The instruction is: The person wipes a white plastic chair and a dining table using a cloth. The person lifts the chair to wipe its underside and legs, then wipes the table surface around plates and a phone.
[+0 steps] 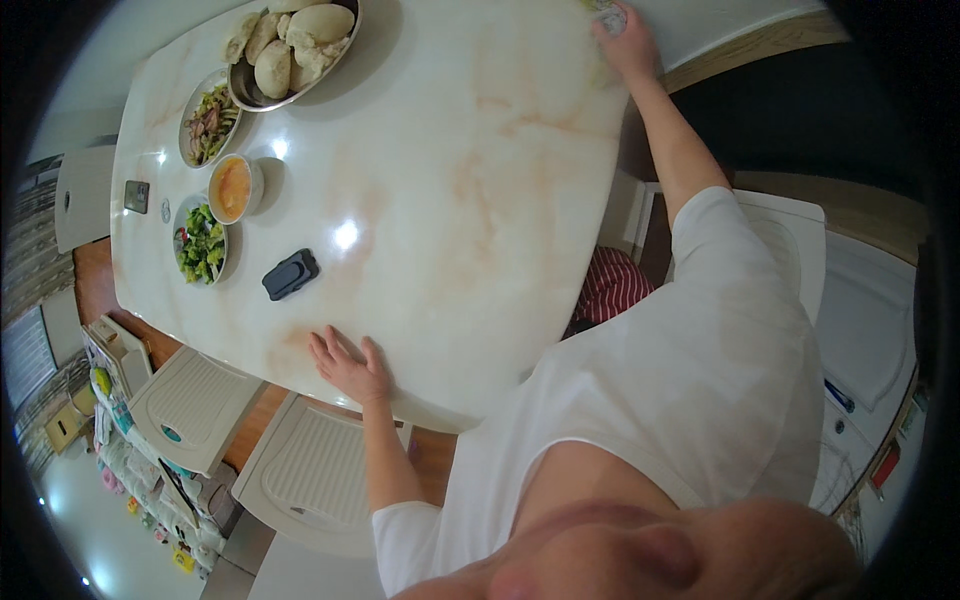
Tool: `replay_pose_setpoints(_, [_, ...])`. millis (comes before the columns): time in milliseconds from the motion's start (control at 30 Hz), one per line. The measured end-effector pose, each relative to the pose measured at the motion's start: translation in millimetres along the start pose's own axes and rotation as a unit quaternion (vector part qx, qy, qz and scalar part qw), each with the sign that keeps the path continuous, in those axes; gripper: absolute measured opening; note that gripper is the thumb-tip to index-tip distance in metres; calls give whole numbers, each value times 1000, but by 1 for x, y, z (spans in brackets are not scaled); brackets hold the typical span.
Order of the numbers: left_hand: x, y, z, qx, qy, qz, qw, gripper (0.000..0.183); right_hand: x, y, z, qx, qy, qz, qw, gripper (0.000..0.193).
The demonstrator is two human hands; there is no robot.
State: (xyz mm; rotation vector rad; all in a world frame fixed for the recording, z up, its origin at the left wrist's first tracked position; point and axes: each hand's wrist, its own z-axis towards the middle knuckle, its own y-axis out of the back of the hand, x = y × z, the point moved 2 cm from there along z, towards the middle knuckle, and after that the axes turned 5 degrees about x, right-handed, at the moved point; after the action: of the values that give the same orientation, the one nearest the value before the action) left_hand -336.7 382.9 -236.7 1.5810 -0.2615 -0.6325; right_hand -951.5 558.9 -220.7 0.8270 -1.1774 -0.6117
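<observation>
My left hand [350, 370] lies on the marble-look table [430, 230] close to its edge, fingers spread, holding nothing. Just beyond it is a dark, chunky device or case [290, 274], apart from the fingers. At the top of the view, my right hand [628, 45] reaches to the table's far right corner. Its fingers are closed on a small, crumpled, pale and greenish thing [608, 14], partly cut off by the frame edge; its kind is unclear.
Steamed buns [290, 45] fill a metal bowl [240, 85]. Nearby stand a plate of stir-fried food [210, 125], a bowl of orange soup [233, 188] and a plate of broccoli [202, 245]. A phone [137, 197] lies farther left. Pale chairs [310, 470] line the table's lower edge.
</observation>
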Motion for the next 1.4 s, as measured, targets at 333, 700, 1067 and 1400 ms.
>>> replay_pose_setpoints(333, [-5, 4, 3, -14, -19, 0, 1000, 64, -8, -11, -60, -112, 106, -138, 978, 57])
replay_pose_setpoints(700, [1, 1, -1, -37, -16, -13, 999, 63, 28, 3, -271, 116, 234, -71, 963, 70])
replay_pose_setpoints(1067, [6, -2, 3, -26, 10, -17, 999, 65, 116, -42, -264, 145, 367, -71, 916, 66])
replay_pose_setpoints(1400, [4, 3, 2, -3, 29, -48, 998, 65, 202, -105, -148, 99, 318, -93, 938, 63])
